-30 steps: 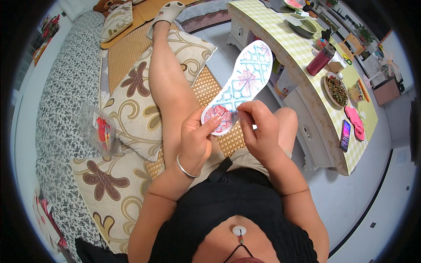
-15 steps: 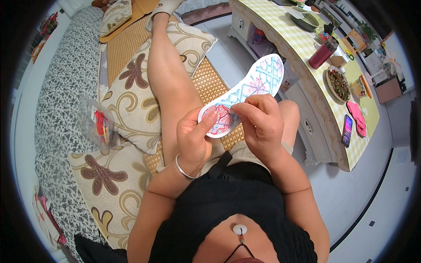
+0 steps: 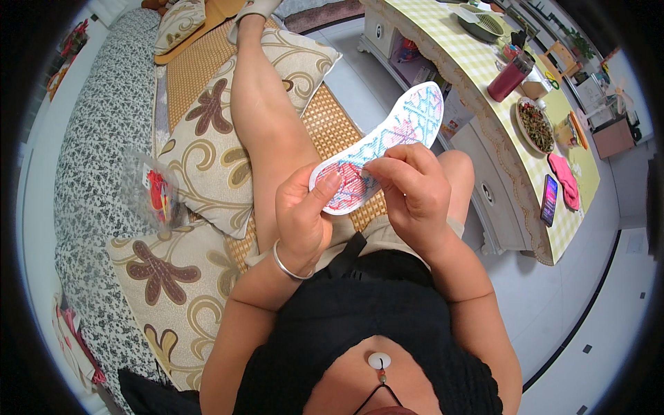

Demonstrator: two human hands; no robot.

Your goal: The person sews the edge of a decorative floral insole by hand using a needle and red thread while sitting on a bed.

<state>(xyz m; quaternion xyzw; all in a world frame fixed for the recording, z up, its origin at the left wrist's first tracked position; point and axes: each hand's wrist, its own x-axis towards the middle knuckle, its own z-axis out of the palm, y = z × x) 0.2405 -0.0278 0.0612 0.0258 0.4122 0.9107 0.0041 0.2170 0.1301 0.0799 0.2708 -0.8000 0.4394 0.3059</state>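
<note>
An embroidered shoe insole (image 3: 401, 135), white with red, pink and blue stitched patterns, is held over my lap. My left hand (image 3: 301, 214) grips its red heel end, thumb on top, with a silver bangle on the wrist. My right hand (image 3: 411, 187) pinches the insole's middle from above, fingers closed on it; whether a needle is between them cannot be seen. The toe end points up and right toward the table.
I sit on a woven mat (image 3: 332, 124) with floral cushions (image 3: 207, 152) on a patterned sofa. A clear bag of red thread (image 3: 158, 195) lies to the left. A checked table (image 3: 498, 90) on the right holds a red bottle (image 3: 508, 77), food bowl (image 3: 536, 124), phone (image 3: 549, 199) and pink cloth (image 3: 566, 181).
The insole has tilted, its toe end swinging lower and to the right. Both hands stayed on it, and my right fingers shifted along its middle.
</note>
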